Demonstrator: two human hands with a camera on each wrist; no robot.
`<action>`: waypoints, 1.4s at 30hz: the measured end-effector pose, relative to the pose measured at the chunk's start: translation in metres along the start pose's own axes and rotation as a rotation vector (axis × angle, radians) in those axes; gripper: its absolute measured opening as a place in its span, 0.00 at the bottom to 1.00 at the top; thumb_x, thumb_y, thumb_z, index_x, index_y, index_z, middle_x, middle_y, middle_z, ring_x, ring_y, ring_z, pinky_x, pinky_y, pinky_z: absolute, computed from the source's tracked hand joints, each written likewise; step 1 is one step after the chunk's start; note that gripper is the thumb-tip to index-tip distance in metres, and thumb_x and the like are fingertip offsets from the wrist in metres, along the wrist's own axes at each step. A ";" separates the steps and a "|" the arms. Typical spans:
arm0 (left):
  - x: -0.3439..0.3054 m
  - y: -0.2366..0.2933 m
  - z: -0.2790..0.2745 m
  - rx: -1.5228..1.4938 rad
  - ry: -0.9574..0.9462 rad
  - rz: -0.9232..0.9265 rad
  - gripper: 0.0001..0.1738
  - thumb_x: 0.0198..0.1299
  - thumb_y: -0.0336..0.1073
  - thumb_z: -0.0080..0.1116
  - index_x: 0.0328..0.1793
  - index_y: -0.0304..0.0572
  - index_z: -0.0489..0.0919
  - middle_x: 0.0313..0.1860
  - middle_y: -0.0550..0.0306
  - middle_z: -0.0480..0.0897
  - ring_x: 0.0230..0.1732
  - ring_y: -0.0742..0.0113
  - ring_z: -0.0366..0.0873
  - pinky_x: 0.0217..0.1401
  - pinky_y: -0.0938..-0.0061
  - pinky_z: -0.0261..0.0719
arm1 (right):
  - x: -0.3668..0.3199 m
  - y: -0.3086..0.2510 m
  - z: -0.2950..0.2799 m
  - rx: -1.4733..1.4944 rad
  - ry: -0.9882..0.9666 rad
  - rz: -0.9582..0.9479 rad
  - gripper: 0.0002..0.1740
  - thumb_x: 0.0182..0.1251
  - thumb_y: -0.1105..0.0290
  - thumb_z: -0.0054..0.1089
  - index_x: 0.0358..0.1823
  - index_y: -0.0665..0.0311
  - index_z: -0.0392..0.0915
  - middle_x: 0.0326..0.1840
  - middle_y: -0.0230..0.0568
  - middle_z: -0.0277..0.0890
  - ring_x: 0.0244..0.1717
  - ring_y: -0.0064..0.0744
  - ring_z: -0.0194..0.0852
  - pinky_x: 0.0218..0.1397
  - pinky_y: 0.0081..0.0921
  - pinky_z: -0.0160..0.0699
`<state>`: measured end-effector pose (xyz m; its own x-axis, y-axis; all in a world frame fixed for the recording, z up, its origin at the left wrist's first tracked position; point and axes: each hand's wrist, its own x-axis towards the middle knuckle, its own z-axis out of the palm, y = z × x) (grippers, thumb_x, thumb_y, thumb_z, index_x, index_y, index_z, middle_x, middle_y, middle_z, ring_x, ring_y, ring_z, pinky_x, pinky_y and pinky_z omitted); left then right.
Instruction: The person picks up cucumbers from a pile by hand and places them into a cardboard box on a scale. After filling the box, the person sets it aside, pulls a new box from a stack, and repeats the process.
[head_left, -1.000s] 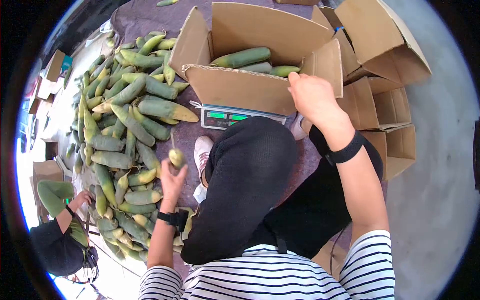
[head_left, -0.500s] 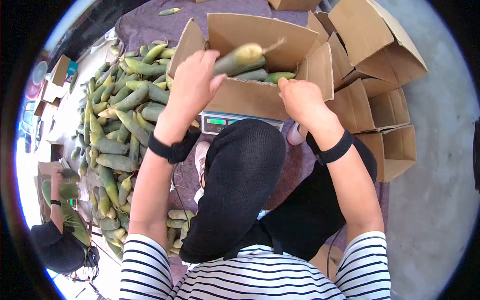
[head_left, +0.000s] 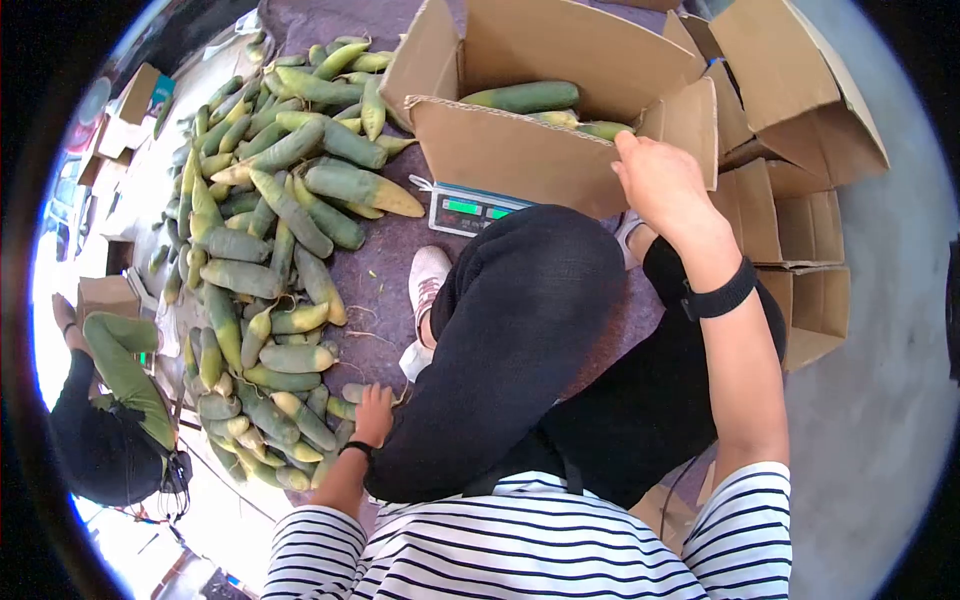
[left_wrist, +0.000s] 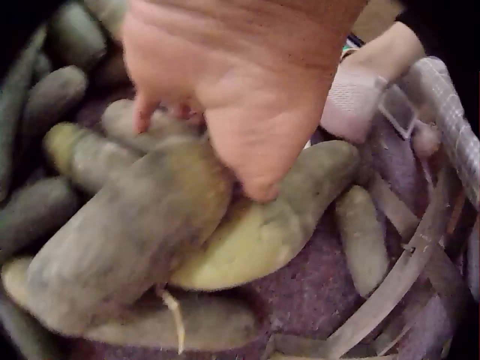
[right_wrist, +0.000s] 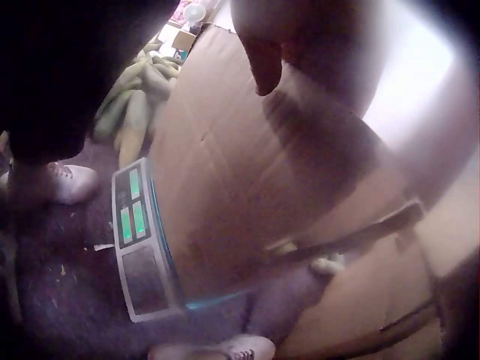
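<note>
My left hand [head_left: 373,416] is low beside my knee, over the near end of a pile of green radishes [head_left: 245,280]. In the left wrist view its thumb and fingers reach down around the end of a thick greyish radish [left_wrist: 127,232], fingers spread; a yellow-green radish [left_wrist: 247,244] lies beside it. My right hand [head_left: 660,178] pinches the top edge of the near flap of an open cardboard box [head_left: 510,155], thumb outside. Several radishes [head_left: 530,97] lie inside the box. Under it is a digital scale [head_left: 457,212] with lit green displays.
More open cardboard boxes [head_left: 800,225] are stacked to the right of the scale. A purple cloth [head_left: 375,290] covers the floor between the pile and my shoe [head_left: 428,285]. At far left another person [head_left: 110,440] sits beside the pile.
My left hand carried a radish up to the box, released it inside, and came back down to the near end of the pile. The right hand stayed at the flap.
</note>
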<state>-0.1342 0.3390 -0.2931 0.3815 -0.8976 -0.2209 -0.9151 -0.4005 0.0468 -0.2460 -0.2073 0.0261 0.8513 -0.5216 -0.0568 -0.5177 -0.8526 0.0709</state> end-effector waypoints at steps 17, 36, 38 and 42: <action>-0.002 0.019 0.020 0.028 -0.246 0.105 0.10 0.58 0.38 0.51 0.45 0.50 0.77 0.53 0.56 0.73 0.66 0.54 0.64 0.59 0.38 0.63 | 0.006 -0.004 0.001 -0.077 0.004 0.028 0.11 0.65 0.66 0.54 0.39 0.67 0.70 0.35 0.53 0.79 0.40 0.52 0.79 0.44 0.43 0.77; 0.001 0.025 0.016 0.010 -0.402 -0.226 0.14 0.57 0.39 0.51 0.48 0.47 0.73 0.53 0.55 0.72 0.70 0.56 0.59 0.61 0.36 0.60 | 0.004 -0.001 0.003 -0.080 0.031 -0.012 0.11 0.64 0.66 0.54 0.39 0.67 0.70 0.36 0.52 0.79 0.40 0.50 0.80 0.43 0.42 0.78; 0.007 0.023 -0.021 0.118 -0.288 -0.178 0.21 0.52 0.40 0.57 0.52 0.44 0.71 0.53 0.54 0.73 0.68 0.56 0.62 0.64 0.38 0.58 | 0.004 0.000 0.004 -0.079 0.056 -0.028 0.11 0.64 0.66 0.54 0.39 0.67 0.70 0.36 0.52 0.79 0.40 0.50 0.80 0.43 0.42 0.78; 0.052 -0.002 -0.101 0.025 -0.174 -0.195 0.30 0.43 0.41 0.65 0.54 0.42 0.71 0.54 0.54 0.73 0.65 0.57 0.65 0.65 0.40 0.56 | 0.005 -0.001 0.005 -0.078 0.050 -0.028 0.11 0.64 0.66 0.54 0.39 0.67 0.70 0.36 0.52 0.79 0.40 0.50 0.80 0.43 0.42 0.78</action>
<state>-0.0995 0.2743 -0.2061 0.5247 -0.7579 -0.3876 -0.8303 -0.5561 -0.0366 -0.2417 -0.2094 0.0210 0.8693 -0.4941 -0.0102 -0.4875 -0.8607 0.1471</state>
